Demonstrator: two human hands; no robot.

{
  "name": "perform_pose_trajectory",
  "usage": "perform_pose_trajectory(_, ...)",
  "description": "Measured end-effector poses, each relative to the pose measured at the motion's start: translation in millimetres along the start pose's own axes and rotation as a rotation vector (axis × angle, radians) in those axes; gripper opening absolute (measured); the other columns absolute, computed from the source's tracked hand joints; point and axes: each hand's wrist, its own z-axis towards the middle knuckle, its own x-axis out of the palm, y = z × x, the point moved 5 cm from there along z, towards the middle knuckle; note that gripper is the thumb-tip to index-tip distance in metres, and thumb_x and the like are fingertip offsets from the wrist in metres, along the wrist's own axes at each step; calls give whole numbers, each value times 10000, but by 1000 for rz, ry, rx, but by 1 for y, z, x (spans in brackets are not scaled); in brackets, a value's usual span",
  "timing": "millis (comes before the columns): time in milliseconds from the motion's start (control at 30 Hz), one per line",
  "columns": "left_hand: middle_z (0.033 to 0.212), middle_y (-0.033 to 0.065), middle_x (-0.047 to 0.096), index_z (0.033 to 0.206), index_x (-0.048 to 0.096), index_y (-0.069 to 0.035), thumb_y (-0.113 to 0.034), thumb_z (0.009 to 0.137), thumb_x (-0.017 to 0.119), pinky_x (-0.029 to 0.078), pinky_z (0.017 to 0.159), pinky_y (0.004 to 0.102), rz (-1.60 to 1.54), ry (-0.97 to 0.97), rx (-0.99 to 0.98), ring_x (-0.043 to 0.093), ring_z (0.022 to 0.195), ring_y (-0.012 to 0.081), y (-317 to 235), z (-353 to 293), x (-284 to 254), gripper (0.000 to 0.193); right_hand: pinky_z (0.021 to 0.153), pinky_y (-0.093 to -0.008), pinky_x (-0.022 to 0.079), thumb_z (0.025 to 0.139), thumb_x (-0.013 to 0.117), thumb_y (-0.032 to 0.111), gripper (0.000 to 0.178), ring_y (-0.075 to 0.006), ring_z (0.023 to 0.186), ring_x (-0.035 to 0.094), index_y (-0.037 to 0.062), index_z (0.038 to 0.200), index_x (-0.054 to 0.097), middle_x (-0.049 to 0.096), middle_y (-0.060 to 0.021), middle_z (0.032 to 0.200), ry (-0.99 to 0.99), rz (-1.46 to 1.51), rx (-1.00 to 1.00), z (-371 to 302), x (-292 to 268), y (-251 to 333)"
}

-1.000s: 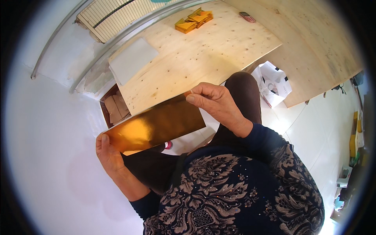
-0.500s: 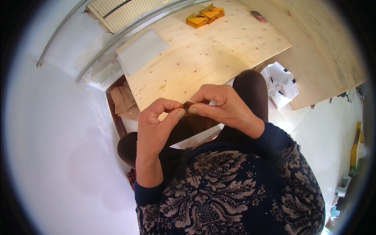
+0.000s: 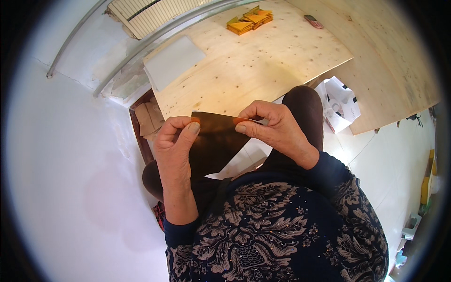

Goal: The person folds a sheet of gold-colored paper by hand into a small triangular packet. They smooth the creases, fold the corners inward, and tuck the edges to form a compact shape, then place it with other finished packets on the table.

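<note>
Pinching a dark glossy sheet [image 3: 216, 141] at its top edge, left hand [image 3: 174, 145] and right hand [image 3: 275, 129] each in a closed grip.

Sheet's [image 3: 213, 141] lower part drops behind the left hand [image 3: 176, 150]; I can't see its bottom edge. Small reddish object [image 3: 312, 21] on the far surface [image 3: 263, 70]: too small to identify. Right rim items blurred.

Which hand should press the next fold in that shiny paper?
Probably the right hand: its fingers pinch the top edge of the dark gold sheet near the middle. The left hand grips the corner and could steady it.
</note>
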Motion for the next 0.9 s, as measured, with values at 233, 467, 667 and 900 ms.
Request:
perform_pose_trajectory(233,902,21,675,957,663,-18,-24,849,703,464,770,193,-68,-42,4,581,800,57,3,3,-9,115,700,-199,462,889,702,137,148,-47,762,554,-7,915,676,640,7,811,-18,30,-8,-2,-2,-2)
perform_pose_trajectory(467,900,35,680,949,667,-13,-23,845,707,464,786,199,-89,-71,83,586,807,72,-1,3,-15,111,665,-199,456,904,688,161,172,-49,719,543,-11,903,674,632,13,780,-44,81,41,-2,-1,-8)
perform_pose_trajectory(667,883,30,674,946,667,-11,-17,843,708,467,776,196,-109,-87,90,589,793,74,-2,3,-17,111,660,-219,448,911,672,160,167,-66,726,542,-5,884,671,617,-10,789,-68,51,-43,-4,-3,-19)
perform_pose_trajectory(900,852,-4,642,930,658,-11,-13,849,697,444,735,178,-35,-76,88,552,767,48,-5,-2,-15,90,779,-245,433,926,610,121,152,-132,861,560,-9,1000,638,608,-63,884,-190,-321,-394,2,-1,30)
